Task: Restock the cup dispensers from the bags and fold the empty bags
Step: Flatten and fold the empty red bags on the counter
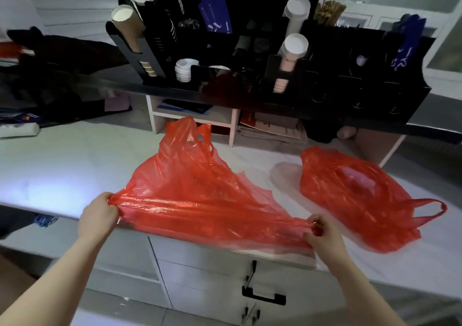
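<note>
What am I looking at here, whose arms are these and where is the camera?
There is no machine: these are a person's bare arms, filmed by one wide-angle camera worn on the head, looking forward and down. The left hand and right hand each pinch a corner of a red plastic bag, stretching its near edge along the front of a white counter. A second red bag lies on the counter to the right, untouched. Behind stands a black dispenser rack holding stacks of paper cups.
</note>
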The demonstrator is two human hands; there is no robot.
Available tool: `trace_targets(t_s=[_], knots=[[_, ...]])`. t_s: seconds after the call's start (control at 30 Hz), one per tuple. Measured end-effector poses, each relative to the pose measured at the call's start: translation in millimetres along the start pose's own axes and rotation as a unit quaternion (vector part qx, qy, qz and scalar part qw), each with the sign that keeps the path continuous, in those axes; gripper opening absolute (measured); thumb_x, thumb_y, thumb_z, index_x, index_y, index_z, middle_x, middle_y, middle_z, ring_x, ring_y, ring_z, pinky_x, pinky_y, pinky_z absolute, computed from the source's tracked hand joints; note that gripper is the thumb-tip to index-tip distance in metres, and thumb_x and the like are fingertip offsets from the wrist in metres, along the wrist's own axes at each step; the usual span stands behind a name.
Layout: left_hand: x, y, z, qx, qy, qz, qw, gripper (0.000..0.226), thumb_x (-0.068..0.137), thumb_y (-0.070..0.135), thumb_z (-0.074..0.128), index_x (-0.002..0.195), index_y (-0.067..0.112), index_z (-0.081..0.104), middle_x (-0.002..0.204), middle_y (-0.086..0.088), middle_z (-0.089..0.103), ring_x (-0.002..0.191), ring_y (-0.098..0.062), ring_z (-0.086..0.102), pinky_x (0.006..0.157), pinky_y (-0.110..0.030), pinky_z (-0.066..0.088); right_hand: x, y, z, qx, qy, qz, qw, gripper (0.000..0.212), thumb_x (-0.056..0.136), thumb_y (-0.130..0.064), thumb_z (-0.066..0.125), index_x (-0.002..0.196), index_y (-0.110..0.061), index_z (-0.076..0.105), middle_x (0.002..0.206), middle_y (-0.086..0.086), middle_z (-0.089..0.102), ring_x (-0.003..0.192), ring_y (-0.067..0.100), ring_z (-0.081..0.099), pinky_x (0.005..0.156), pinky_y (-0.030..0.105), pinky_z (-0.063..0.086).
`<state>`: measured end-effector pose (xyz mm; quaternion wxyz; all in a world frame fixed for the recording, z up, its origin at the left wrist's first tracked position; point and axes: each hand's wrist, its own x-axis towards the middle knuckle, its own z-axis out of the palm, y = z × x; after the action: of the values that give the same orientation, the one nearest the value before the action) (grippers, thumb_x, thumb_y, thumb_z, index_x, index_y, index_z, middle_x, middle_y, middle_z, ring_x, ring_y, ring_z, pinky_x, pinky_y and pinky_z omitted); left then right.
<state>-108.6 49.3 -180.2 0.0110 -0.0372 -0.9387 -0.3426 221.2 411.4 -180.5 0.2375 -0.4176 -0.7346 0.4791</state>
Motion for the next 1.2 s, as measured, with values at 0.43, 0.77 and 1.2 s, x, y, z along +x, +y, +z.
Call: trace_targets(t_s=[0.43,0.77,1.2], knots=[[-48,21,10,-0.033,-0.105,0.157,0.981,0.095,0.063,0.022,0.06,0.15,0.018,0.022,0.157,-0.013,0.015,0.145,-0.026,0.011,0.114,-0.046,0.013,-20,-23,12,-0.213,-0.015,-0.109,0.971,0.07,0.076,-0.004,0.058,0.141,-0.022,0.04,0.15,-0.008,0.035,0.146,0.012,0.007,0.118,0.047,0.004],[-45,54,4,-0.092,-0.117,0.175,0.973,0.078,0.071,0.031,0.048,0.146,0.028,0.03,0.151,0.005,0.035,0.14,-0.019,0.029,0.109,-0.041,0.031,-4,-82,65,-0.137,-0.077,-0.206,0.966,0.043,0.092,-0.02,0.055,0.134,-0.028,0.049,0.145,-0.014,0.041,0.138,-0.004,0.016,0.111,0.027,0.021],[73,102,33,-0.235,-0.07,0.153,0.957,0.027,0.093,0.018,0.055,0.119,0.022,0.06,0.117,0.006,0.062,0.1,-0.009,0.058,0.084,-0.026,0.043,81,-162,163,-0.129,-0.044,-0.205,0.969,0.037,0.083,-0.018,0.067,0.117,-0.029,0.058,0.077,-0.009,0.056,0.07,0.004,0.052,0.064,0.018,0.041]])
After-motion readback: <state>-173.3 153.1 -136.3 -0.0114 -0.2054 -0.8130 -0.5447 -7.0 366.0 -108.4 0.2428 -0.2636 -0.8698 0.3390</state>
